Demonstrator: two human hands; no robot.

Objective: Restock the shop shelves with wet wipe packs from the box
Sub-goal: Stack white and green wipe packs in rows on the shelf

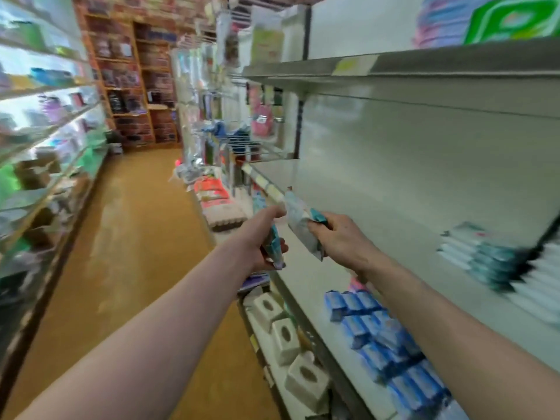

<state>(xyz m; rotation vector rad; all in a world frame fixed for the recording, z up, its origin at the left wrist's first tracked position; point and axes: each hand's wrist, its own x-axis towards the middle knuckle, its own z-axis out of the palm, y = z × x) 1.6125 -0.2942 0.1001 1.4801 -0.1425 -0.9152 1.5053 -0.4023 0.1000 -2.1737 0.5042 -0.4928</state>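
My left hand (pixel 263 237) grips a teal and white wet wipe pack (pixel 274 244) held upright at the shelf's front edge. My right hand (pixel 339 237) holds a second white and teal wet wipe pack (pixel 298 221), tilted over the front of the white middle shelf (pixel 363 225). A stack of the same white and teal packs (pixel 485 256) lies further right on that shelf. The box is not in view.
Blue packets (pixel 385 334) and white tissue boxes (pixel 285 338) fill the lower shelf. An upper shelf (pixel 424 68) carries coloured packs at the right. The aisle floor (pixel 133 237) runs ahead, with stocked shelves on the left (pixel 45 147).
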